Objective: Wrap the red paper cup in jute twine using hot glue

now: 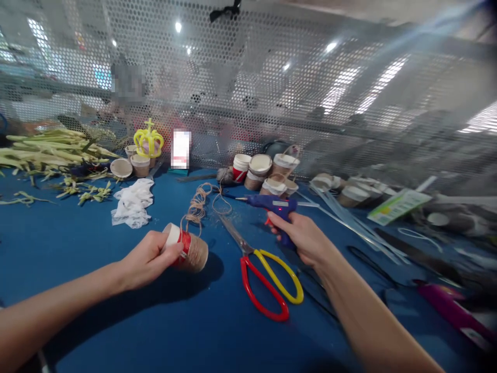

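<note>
The person's left hand (153, 259) is closed around a paper cup (196, 254), its thumb lying over the red band while the fingers behind are mostly hidden. The cup is tipped on its side above the near middle of the bench (147, 326), its white rim against the hand and its twine-wrapped end to the right, away from the palm. It is therefore at the right end of the left hand and well apart from the right hand (305, 233), with the scissors (245, 248) lying on the bench between the two. The right hand grips a blue glue gun (272, 203) by its handle, index finger at the red trigger; the nozzle points left, farther back than the cup and to its right, touching neither the cup nor the scissors. From the cup, twine (199, 203) leads to a loose tangle just beyond it. A crumpled white cloth (134, 203) lies left of this tangle, on the far side of the left hand. Farther back stand a group of cups (261, 165) at the middle and a yellow crown-shaped piece (149, 144) to the left, in front of a perforated screen (233, 77).
</note>
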`<act>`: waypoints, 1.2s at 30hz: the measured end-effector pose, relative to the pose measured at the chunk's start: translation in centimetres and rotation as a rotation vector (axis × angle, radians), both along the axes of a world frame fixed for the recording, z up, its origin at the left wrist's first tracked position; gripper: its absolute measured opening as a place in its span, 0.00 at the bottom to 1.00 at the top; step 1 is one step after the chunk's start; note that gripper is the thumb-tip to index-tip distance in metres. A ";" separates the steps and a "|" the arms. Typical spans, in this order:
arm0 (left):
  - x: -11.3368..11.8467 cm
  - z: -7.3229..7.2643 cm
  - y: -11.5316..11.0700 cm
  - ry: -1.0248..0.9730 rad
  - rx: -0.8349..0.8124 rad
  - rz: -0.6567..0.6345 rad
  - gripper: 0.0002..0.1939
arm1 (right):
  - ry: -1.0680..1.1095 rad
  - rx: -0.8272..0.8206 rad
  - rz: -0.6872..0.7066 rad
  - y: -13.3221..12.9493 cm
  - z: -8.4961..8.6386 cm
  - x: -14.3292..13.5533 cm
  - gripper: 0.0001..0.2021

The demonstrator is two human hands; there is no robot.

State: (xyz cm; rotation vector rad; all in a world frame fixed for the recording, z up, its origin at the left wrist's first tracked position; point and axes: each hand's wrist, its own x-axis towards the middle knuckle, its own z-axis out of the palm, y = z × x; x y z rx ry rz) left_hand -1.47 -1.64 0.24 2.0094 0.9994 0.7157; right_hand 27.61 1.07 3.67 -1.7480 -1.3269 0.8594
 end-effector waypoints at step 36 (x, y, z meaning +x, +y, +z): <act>1.2 0.3 -1.4 0.177 0.605 -0.259 0.11 | 0.312 0.103 0.554 -3.6 -0.7 -11.2 0.17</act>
